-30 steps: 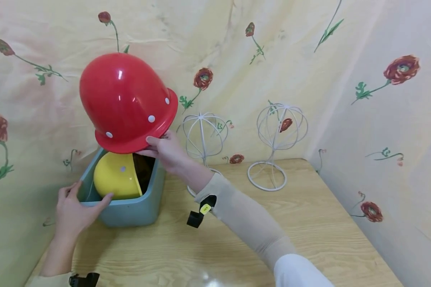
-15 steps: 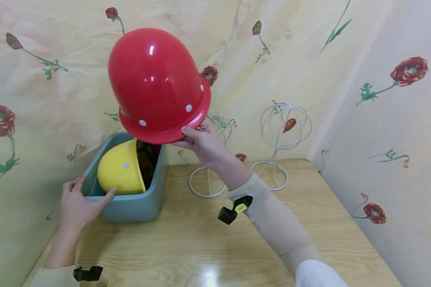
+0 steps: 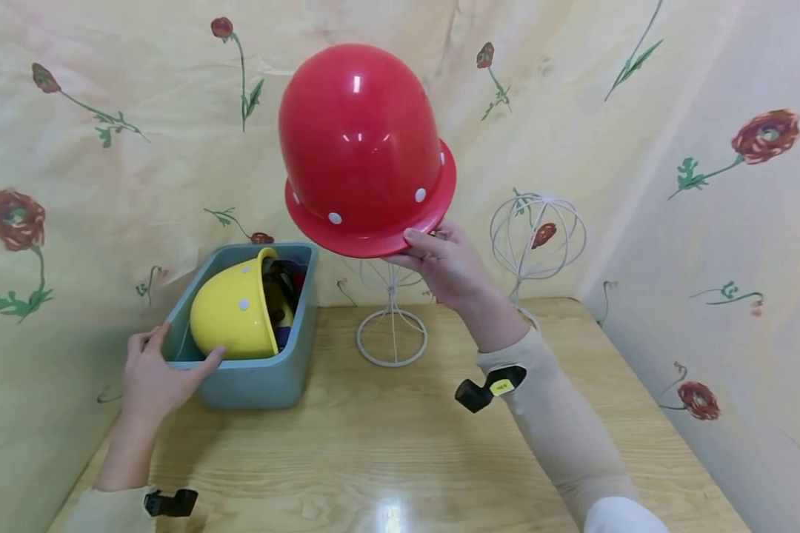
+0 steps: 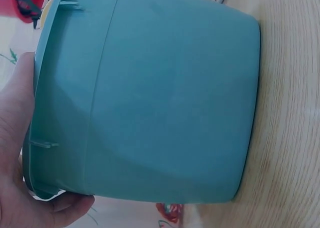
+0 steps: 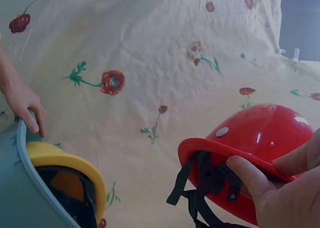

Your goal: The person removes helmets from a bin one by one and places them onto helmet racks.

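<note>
In the head view my right hand (image 3: 450, 266) pinches the brim of a red hard hat (image 3: 360, 141), held dome-up in the air right of the bin. Black straps (image 5: 200, 188) dangle from its underside in the right wrist view. A blue-green plastic bin (image 3: 260, 385) stands on the table at the left. My left hand (image 3: 160, 377) grips the bin's front-left corner, its thumb over the front rim and its fingers at the side. Inside the bin a yellow hard hat (image 3: 230, 318) lies on its side, with darker, partly hidden things beside it.
Two white wire stands with round cage tops are at the back of the wooden table (image 3: 373, 444). The nearer-left stand (image 3: 392, 363) is partly hidden by the red hat; my right arm covers some of the other stand (image 3: 538, 198). Flowered cloth (image 3: 140, 185) hangs behind.
My right hand has lifted the red hard hat up and carried it rightward from above the bin, uncovering more of the yellow hat. The left hand keeps its grip on the bin.
</note>
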A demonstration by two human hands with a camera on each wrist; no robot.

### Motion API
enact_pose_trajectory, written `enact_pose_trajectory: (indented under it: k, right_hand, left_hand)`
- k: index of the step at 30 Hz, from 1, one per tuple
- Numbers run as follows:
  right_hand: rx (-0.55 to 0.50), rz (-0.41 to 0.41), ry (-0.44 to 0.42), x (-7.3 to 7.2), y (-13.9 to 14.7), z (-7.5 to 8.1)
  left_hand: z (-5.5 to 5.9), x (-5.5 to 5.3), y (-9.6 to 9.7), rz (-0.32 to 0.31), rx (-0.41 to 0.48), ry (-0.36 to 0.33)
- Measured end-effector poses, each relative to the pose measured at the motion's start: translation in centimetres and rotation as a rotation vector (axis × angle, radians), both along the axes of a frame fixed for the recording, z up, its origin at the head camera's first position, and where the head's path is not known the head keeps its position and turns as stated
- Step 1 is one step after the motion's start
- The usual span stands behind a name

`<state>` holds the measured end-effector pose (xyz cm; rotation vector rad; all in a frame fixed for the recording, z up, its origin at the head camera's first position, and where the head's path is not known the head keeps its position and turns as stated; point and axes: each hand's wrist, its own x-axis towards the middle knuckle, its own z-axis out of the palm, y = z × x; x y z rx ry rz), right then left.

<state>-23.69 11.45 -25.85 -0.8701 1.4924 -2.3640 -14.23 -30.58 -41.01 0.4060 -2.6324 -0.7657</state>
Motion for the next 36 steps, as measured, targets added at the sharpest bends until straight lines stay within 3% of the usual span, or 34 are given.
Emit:
enact_pose_trajectory:
  k: [9,18,31,36]
  right_hand:
    - [-0.075,-0.038,-0.049,-0.4,2.9,-0.3]
    - [-0.060,-0.108,-0.029,-0.8,5.3,-0.8]
    - [-0.186,-0.037,0.003,-0.9,7.9,-1.3]
    - [-0.193,-0.045,0.020,-0.9,9.0,-1.5]
  left_hand:
    - [-0.2,0.3,0.1,0.020,0.008,-0.010]
    - [-0.1,0.1,0.1,0.011,0.006,0.006]
    - [0.1,0.0,0.2,0.022,0.023,-0.012]
    - [0.1,0.0,0.3,0.030,0.031,-0.027]
